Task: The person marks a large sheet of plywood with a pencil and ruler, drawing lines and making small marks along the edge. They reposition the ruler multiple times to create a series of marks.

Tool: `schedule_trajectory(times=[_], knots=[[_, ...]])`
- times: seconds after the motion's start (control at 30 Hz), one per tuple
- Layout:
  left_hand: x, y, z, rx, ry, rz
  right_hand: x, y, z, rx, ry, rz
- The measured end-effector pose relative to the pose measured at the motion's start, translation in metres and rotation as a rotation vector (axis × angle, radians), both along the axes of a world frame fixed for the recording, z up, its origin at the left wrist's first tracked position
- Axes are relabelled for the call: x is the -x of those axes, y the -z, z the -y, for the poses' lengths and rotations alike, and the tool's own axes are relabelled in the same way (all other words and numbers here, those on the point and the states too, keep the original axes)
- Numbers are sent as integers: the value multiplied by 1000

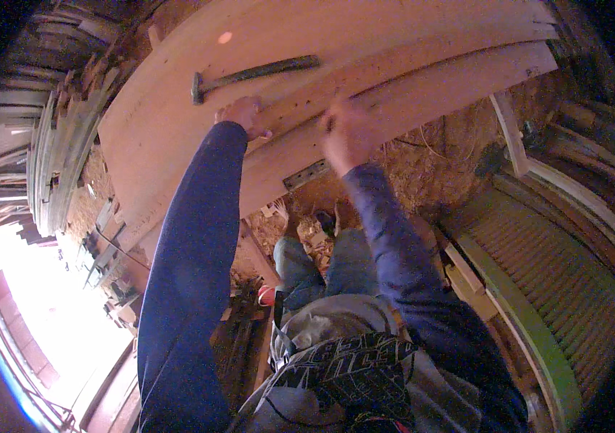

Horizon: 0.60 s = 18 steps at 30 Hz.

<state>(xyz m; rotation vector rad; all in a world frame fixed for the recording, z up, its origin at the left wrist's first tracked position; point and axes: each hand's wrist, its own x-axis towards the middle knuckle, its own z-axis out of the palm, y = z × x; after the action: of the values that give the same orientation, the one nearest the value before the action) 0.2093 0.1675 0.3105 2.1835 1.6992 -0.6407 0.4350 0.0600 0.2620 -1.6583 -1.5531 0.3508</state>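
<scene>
Here's the hammer (pixel 260 71), lying flat on the broad wooden panel (pixel 152 123), just beyond the left hand (pixel 241 115). Its long axis runs left to right across the scene: head at the left end, handle reaching right and slightly farther away. The left hand is clearly the nearer of the two, sitting just on the near side of the handle, close to the head end. Its fingers look partly curled over the wood, thumb out to the right; whether it pinches anything small, I can't tell.

Over to the right, the right hand (pixel 347 133) is blurred, fingers drawn in as if loosely closed, nearer than the handle's far end and apart from it. What it has hold of, if anything, I can't make out.

Now the edges: a dark seam (pixel 394 77) curves off to the far right, with a narrower board (pixel 466 90) on its near side. A dark perforated plate (pixel 306 175) sits by the near edge, and past that comes the chip-strewn floor (pixel 430 162). Room beyond the hammer looks generous, the panel stretching away on its far side.
</scene>
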Motion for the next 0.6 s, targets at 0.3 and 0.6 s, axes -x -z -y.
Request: schedule_trajectory(times=[0.3, 0.6], knots=[[9, 23, -13, 16, 143, 17, 84, 8, 25, 66, -50, -289], [-8, 2, -31, 192, 288, -65, -22, -16, -17, -76, 256, 114]])
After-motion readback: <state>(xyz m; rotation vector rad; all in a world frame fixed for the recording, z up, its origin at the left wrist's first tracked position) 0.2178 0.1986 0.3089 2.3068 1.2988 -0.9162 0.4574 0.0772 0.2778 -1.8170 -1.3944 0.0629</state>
